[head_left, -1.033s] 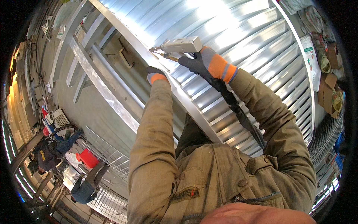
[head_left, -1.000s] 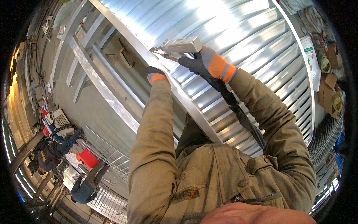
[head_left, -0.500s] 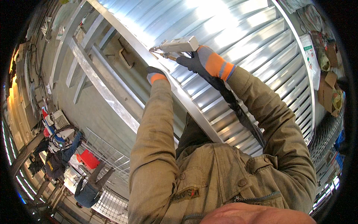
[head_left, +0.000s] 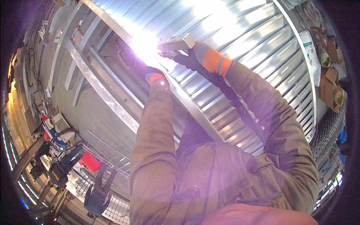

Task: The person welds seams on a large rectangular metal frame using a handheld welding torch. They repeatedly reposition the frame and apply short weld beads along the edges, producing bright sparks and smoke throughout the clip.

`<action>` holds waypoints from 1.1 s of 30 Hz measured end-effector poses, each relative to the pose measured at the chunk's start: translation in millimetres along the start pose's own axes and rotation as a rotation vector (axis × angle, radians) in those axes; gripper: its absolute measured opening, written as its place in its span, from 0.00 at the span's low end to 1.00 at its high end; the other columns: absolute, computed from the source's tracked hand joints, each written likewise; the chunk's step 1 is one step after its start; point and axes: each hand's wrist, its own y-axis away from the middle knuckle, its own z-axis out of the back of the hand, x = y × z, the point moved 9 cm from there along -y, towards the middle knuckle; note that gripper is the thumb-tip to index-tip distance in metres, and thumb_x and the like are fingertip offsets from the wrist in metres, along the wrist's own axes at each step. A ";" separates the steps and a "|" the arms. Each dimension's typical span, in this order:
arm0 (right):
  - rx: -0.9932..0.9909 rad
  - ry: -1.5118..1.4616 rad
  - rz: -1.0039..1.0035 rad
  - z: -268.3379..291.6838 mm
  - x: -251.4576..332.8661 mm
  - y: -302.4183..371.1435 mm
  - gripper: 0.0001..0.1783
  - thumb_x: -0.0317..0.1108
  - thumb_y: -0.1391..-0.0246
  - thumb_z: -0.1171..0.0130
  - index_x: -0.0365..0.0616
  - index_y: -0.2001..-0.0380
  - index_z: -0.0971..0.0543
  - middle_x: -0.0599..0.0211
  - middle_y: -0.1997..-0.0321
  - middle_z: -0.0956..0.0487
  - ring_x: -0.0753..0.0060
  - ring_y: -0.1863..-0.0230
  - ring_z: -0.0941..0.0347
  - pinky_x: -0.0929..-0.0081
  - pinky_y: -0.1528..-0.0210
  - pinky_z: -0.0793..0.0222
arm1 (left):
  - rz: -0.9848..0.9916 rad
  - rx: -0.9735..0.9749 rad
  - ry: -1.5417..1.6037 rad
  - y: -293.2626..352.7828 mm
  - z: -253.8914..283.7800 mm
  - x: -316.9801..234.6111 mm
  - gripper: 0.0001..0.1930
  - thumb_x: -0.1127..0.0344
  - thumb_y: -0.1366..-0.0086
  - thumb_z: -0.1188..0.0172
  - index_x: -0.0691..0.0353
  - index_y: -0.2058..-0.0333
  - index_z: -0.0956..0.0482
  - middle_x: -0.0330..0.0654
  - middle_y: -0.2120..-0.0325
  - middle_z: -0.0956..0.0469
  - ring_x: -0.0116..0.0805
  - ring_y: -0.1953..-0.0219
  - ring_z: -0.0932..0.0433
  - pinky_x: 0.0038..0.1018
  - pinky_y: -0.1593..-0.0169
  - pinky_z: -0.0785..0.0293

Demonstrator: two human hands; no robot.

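A silver, box-shaped welding torch (head_left: 178,42) is in my right hand (head_left: 204,58), gloved in dark grey and orange. Its tip points left at the long edge rail (head_left: 183,93) of a slatted metal panel (head_left: 240,52). An intense white-violet flare (head_left: 145,45) burns there and hides the tip and the spot on the rail. A dark cable sleeve (head_left: 240,108) trails from the torch under my right forearm. Just below the flare, my gloved left hand (head_left: 155,77) is against the rail's near side; its fingers are mostly hidden.
Left of the panel stands an open frame of metal bars (head_left: 99,84). Cardboard boxes (head_left: 330,84) lie beyond the panel's right edge. In the left background are a red bin (head_left: 90,162), a wire rack (head_left: 108,150) and a person in dark clothes (head_left: 98,197).
A bright flare has lit at the torch tip, throwing violet haze over the view. My right hand and torch have shifted slightly left. The background people have moved.
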 end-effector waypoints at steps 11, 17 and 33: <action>-0.058 0.076 0.134 7.0 11.8 0.8 0.31 0.60 0.36 0.34 0.41 0.51 0.15 0.58 0.76 0.17 0.63 0.74 0.17 0.61 0.67 0.22 | 0.009 -0.015 -0.008 -39.8 -57.8 -9.5 0.23 0.50 0.21 0.47 0.42 0.32 0.22 0.32 0.30 0.25 0.35 0.29 0.28 0.41 0.27 0.34; 0.003 0.115 0.052 7.0 10.4 1.5 0.31 0.60 0.37 0.33 0.41 0.49 0.15 0.57 0.75 0.16 0.64 0.73 0.17 0.63 0.66 0.22 | 0.058 -0.150 -0.071 -34.9 -43.7 2.3 0.25 0.50 0.21 0.47 0.43 0.29 0.25 0.33 0.28 0.28 0.35 0.26 0.31 0.39 0.25 0.38; 0.080 0.122 0.004 6.0 12.5 1.5 0.34 0.59 0.37 0.32 0.43 0.41 0.18 0.69 0.77 0.21 0.77 0.77 0.24 0.70 0.72 0.24 | -0.054 0.255 -0.013 5.2 -2.4 -2.7 0.23 0.53 0.21 0.47 0.40 0.31 0.22 0.31 0.29 0.25 0.35 0.27 0.28 0.44 0.26 0.36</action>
